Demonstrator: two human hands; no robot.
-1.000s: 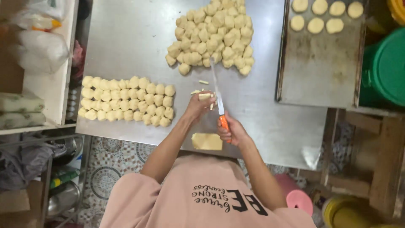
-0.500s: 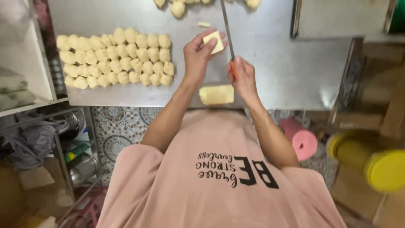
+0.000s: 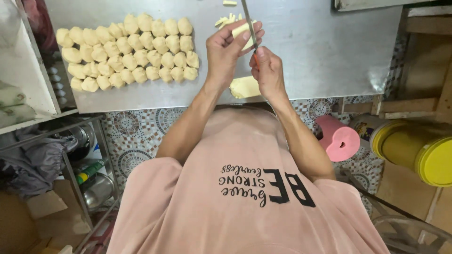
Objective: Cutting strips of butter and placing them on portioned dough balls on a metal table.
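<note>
steel table (image 3: 329, 56), grey, scuffed; rows of pale dough balls (image 3: 127, 51) packed together on its left part; 1 flat yellow block (image 3: 245, 87) at the near edge, mid-table; thin yellow strips (image 3: 226, 19) near the far edge, 1 more piece (image 3: 230, 3) just beyond

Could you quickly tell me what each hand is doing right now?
Left hand: closed on a pale yellow block.
Right hand: closed on a knife.

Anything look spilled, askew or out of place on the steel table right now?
Nothing stands out. The dough balls sit in neat rows on the steel table. The left hand holds a pale block, the right hand a knife. A few cut strips lie loose beyond the hands.
</note>
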